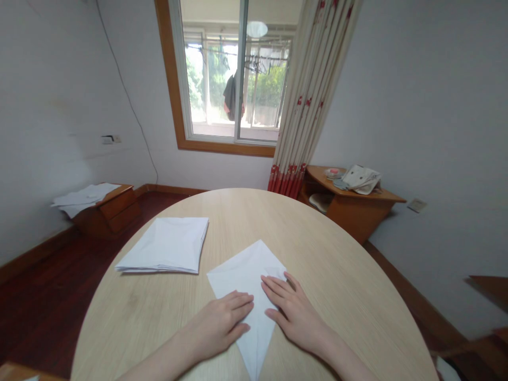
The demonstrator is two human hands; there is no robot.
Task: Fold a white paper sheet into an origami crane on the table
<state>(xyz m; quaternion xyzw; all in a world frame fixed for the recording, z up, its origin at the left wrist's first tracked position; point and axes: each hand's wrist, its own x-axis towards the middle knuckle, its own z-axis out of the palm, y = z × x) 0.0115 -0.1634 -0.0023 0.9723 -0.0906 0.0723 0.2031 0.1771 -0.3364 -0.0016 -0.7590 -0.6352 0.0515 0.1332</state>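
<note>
My left hand lies palm down at the lower centre of the frame, its fingers stretched out and released, resting on the left part of a folded white paper. My right hand lies just to the right of it, likewise released and laid flat, fingers slightly spread over the paper's right edge. Neither one grasps anything; they lie apart, with a strip of paper showing between them.

The paper sits in the lower centre of the frame in a kite shape, one corner pointing up the picture and a long, narrow point running down to the bottom edge. Creases show along its lower part.

To the upper left of my hands, well apart from the kite, a stack of white paper lies flat, its layered edges showing at the front and right. Everything here rests on a round, pale wooden table, which fills the lower middle of the frame.

Beyond it, at mid-left, a low wooden cabinet carries loose white sheets. At mid-right, a wooden corner desk holds a pale cloth bag. At the top centre, a sliding window stands beside a cream and red curtain.
</note>
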